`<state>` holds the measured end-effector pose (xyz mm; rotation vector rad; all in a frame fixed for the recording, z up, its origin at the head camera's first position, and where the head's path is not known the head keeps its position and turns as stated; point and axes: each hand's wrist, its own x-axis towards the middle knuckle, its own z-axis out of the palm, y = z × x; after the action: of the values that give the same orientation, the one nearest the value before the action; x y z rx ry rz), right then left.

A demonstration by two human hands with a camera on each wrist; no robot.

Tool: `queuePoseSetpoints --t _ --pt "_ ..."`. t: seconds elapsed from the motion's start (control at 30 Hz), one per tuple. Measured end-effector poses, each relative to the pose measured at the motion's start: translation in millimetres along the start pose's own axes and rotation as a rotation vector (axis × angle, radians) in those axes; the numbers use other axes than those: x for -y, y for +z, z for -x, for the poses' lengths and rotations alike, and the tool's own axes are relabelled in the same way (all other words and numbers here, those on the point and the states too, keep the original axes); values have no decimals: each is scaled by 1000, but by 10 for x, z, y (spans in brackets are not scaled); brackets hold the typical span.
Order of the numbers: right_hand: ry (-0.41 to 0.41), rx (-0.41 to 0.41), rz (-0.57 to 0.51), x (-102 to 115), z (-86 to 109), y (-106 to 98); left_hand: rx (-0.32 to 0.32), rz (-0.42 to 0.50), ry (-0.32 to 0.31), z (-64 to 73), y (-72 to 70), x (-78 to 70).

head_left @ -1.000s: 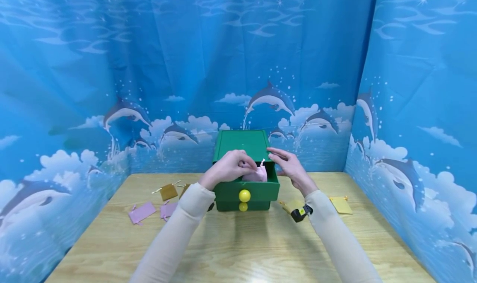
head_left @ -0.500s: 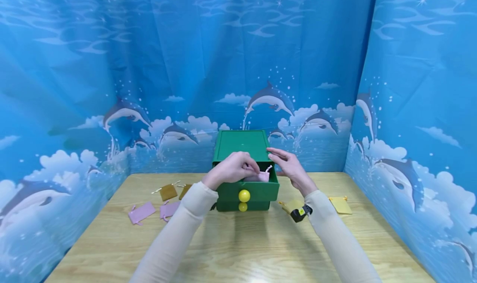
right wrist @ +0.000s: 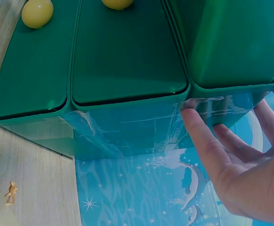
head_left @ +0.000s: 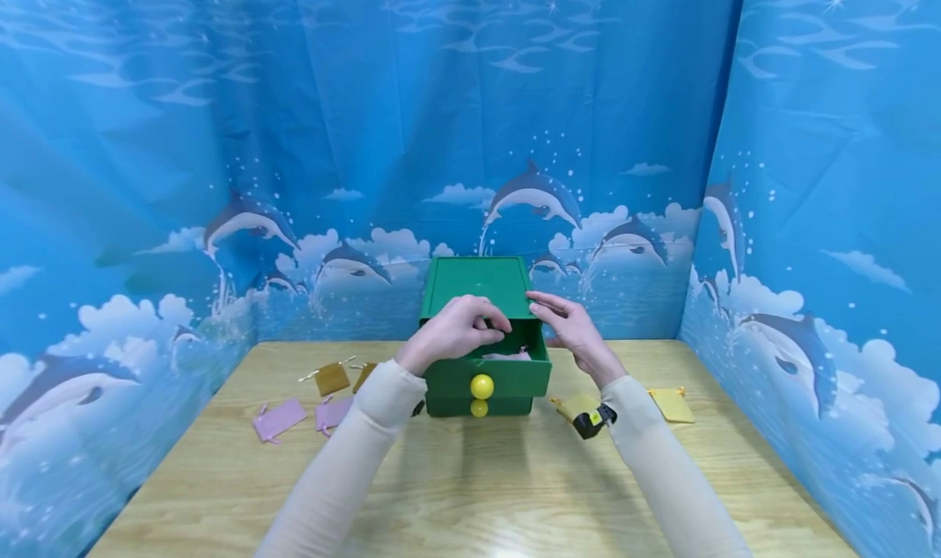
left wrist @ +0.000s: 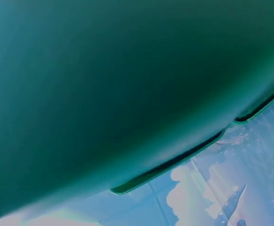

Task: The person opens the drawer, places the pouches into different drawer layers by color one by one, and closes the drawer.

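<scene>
A green drawer cabinet [head_left: 479, 284] stands on the table, its top drawer [head_left: 488, 376] pulled out by a yellow-knobbed front. Inside that drawer lies a pale pink drawstring pouch [head_left: 507, 355], mostly hidden by the drawer front. My left hand [head_left: 457, 329] hovers over the drawer's left part, fingers loosely bent and apart from the pouch. My right hand [head_left: 573, 327] rests against the cabinet's right side near the top edge. In the right wrist view, extended fingers [right wrist: 205, 141] touch the side wall. Green plastic fills most of the left wrist view, and the left hand is hidden there.
Left of the cabinet lie brown pouches [head_left: 333, 379] and lilac pouches [head_left: 281, 420], partly behind the left sleeve. Yellow pouches [head_left: 672, 404] lie to the right, one near the right wrist camera [head_left: 594, 420]. A dolphin-print curtain [head_left: 412, 133] surrounds the wooden table [head_left: 485, 484].
The pink pouch has gone down into the drawer and my left hand has let go of it, rising slightly. My right hand has stayed at the cabinet's side.
</scene>
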<state>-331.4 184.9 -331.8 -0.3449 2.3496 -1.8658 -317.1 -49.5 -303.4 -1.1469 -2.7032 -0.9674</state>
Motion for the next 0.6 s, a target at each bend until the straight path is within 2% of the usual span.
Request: queuePoseSetpoints --t 0.23,0.37,0.47,0.6 --pt "0 -5 2 2 1 6 -26 113 25 38 -36 59" --pt "0 -3 5 1 3 10 -55 141 40 82 -68 80" --pt "2 -2 4 -3 2 10 -98 147 28 127 -97 95" --pt "-8 -20 10 -152 -109 -30 -169 212 -4 194 -145 137"
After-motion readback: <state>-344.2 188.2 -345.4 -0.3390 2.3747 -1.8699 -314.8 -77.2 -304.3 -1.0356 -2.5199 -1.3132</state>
